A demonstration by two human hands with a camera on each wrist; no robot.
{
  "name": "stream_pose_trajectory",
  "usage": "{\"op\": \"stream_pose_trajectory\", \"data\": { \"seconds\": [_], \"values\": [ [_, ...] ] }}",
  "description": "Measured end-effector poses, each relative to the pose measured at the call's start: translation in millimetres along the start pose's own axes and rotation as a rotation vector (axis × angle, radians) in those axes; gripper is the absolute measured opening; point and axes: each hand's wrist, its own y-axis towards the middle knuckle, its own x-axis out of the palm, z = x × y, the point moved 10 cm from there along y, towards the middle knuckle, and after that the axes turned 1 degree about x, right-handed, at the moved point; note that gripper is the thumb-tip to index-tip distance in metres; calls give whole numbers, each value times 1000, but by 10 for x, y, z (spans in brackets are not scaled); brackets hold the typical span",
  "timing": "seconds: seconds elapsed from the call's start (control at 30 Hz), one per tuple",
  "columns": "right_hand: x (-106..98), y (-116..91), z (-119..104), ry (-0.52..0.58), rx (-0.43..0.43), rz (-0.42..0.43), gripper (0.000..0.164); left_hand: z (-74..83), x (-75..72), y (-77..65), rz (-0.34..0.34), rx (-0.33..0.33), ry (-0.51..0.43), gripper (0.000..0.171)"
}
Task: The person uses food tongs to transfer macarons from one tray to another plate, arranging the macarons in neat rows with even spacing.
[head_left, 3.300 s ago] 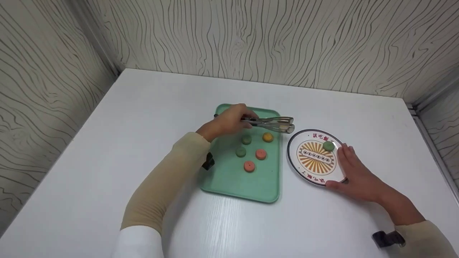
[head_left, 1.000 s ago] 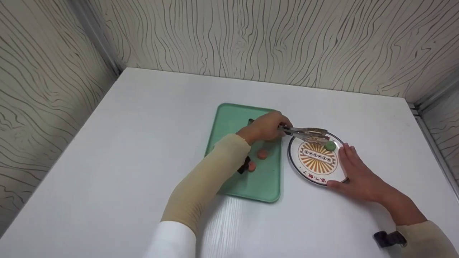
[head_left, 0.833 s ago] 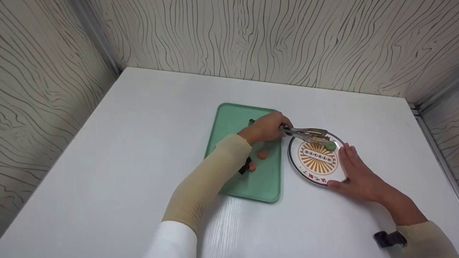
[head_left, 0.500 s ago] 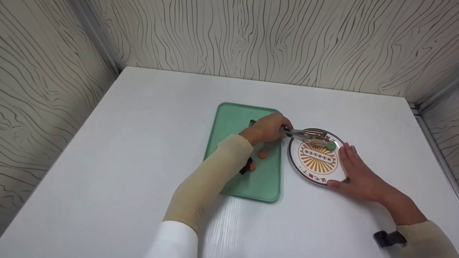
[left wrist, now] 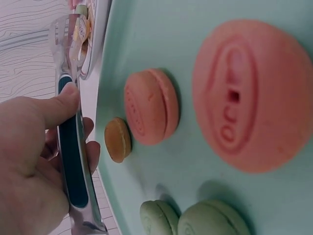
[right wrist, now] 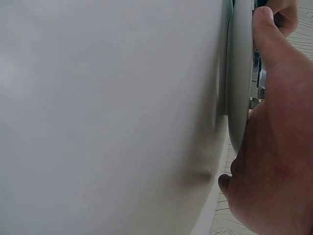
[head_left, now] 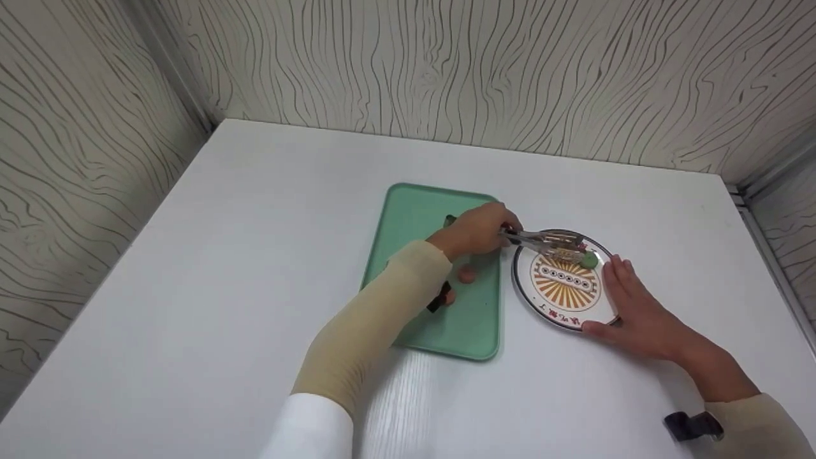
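Note:
My left hand [head_left: 481,229] grips metal tongs [head_left: 542,242] with dark handle inlays, thumb along the handle [left wrist: 73,147] in the left wrist view. The tong heads lie over the upper part of a patterned round plate [head_left: 570,315], beside a green macaron [head_left: 590,260]. Whether the tongs pinch anything is unclear. My right hand [head_left: 644,319] rests against the plate's right rim, thumb and fingers spread along it. On a green tray [head_left: 465,344] lie a large pink macaron [left wrist: 252,95], another pink one [left wrist: 151,105], a yellow one [left wrist: 117,139] and two green ones [left wrist: 212,218].
The tray lies flat on a white table [head_left: 255,255], just left of the plate. Wood-grain patterned panels [head_left: 433,70] close off the back and sides. My left forearm [head_left: 376,319] crosses the tray and hides part of it in the head view.
My left hand has carried the tongs rightward from above the tray to above the plate. In the last second they have barely shifted. My right hand has stayed at the plate's rim.

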Motion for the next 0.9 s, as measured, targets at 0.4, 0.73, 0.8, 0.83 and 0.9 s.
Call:
{"op": "stream_pose_trajectory", "data": {
  "seconds": [0.4, 0.73, 0.8, 0.83, 0.9],
  "values": [
    [-6, 5, -1, 7, -1, 2, 116, -17, 2, 8, 2, -24, -12, 33],
    [19, -4, 11, 18, -1, -4, 117, -30, 32, 8, 2, -36, 1, 34],
    [16, -7, 11, 19, -5, -2, 116, -27, 31, 8, 5, -38, -1, 34],
    [15, -7, 12, 20, -5, -2, 116, -25, 29, 9, 5, -37, 2, 34],
    [13, -5, 13, 20, -4, -3, 116, -22, 26, 9, 5, -38, 5, 34]
  ]
}}
